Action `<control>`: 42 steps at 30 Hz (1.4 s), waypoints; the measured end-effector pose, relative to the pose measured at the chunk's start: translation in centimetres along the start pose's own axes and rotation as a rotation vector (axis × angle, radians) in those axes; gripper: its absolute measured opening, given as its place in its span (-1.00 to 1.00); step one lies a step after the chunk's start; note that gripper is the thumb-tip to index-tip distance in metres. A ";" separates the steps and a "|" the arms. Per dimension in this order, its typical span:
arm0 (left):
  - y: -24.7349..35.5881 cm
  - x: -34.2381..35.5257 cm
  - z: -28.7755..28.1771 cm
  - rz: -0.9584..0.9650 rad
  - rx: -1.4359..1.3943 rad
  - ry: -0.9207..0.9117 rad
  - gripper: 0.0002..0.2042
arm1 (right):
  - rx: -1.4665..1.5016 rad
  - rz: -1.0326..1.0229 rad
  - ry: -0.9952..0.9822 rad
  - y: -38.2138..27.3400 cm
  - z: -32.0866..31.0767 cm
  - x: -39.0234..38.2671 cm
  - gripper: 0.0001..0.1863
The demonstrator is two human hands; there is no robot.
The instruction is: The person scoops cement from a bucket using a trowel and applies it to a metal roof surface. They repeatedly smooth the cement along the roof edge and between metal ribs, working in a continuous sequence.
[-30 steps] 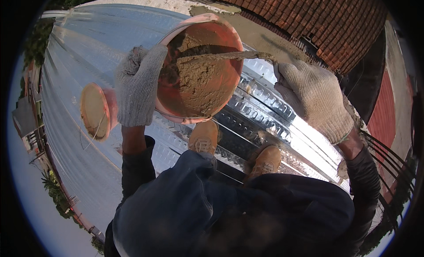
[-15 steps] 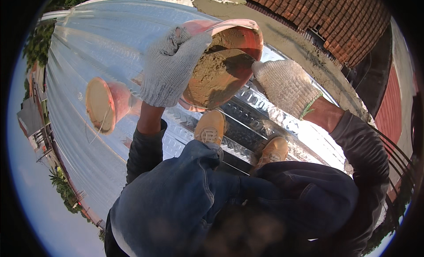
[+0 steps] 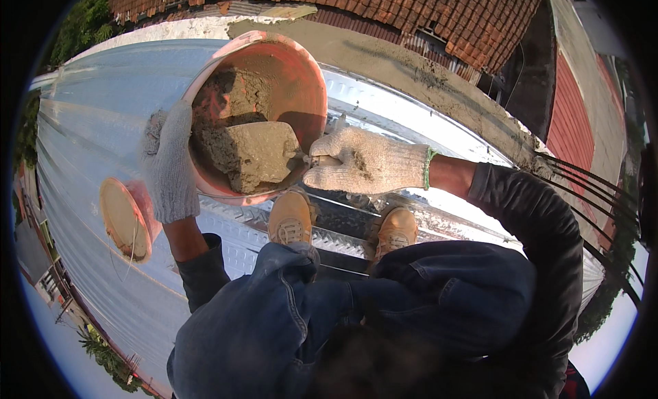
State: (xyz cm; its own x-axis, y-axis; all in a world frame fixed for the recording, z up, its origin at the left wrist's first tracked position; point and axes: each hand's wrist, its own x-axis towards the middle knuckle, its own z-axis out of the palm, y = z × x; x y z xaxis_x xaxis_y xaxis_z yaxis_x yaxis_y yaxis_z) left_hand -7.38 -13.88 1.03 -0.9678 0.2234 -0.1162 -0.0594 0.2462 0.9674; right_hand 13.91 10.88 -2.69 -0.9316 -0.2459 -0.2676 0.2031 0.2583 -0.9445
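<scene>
A red bucket (image 3: 301,83) with grey-brown mortar (image 3: 236,94) inside tilts toward me, held at its left rim by my left hand (image 3: 171,159), in a grey knit glove with the fingers closed. My right hand (image 3: 363,164), in a pale knit glove, is closed round the handle of a mortar-coated trowel (image 3: 264,152) at the bucket's right side; the blade lies loaded inside the bucket and the handle is mostly hidden by my fingers. A second red bucket (image 3: 144,210) with a wire handle stands on the corrugated metal roof (image 3: 89,145) to the left. My shoes are below the held bucket.
A mortar-smeared concrete ledge (image 3: 411,70) runs beyond the metal sheets. Behind it lies a clay-tiled roof (image 3: 466,22), with a red corrugated roof (image 3: 569,104) farther right. Several dark bars (image 3: 589,207) bend along the right side. Trees and buildings show at the left rim.
The held bucket first moved right and tipped, then came back left with its mouth facing up toward me. The trowel blade swung from across the bucket's top down into it. My right hand moved left.
</scene>
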 end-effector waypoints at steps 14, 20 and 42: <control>-0.3 -0.1 0.2 0.037 -0.031 -0.037 -0.86 | 0.190 0.192 0.042 -2.0 -1.6 -1.6 -0.57; -1.9 0.2 -4.4 -0.033 -0.007 0.104 -0.78 | 0.306 0.322 0.011 -5.5 -3.0 -1.8 -0.57; -10.0 -0.9 -17.1 -0.200 0.005 0.296 -0.85 | -0.812 0.024 0.334 2.9 -9.5 22.2 -0.57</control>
State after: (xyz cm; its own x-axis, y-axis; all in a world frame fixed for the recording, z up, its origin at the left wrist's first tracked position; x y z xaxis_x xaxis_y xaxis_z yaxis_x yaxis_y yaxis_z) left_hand -10.08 -32.70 -4.68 -0.9662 -0.1122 -0.2322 -0.2542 0.2625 0.9309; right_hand -9.11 15.06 -9.53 -0.9952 0.0216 -0.0959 0.0651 0.8759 -0.4781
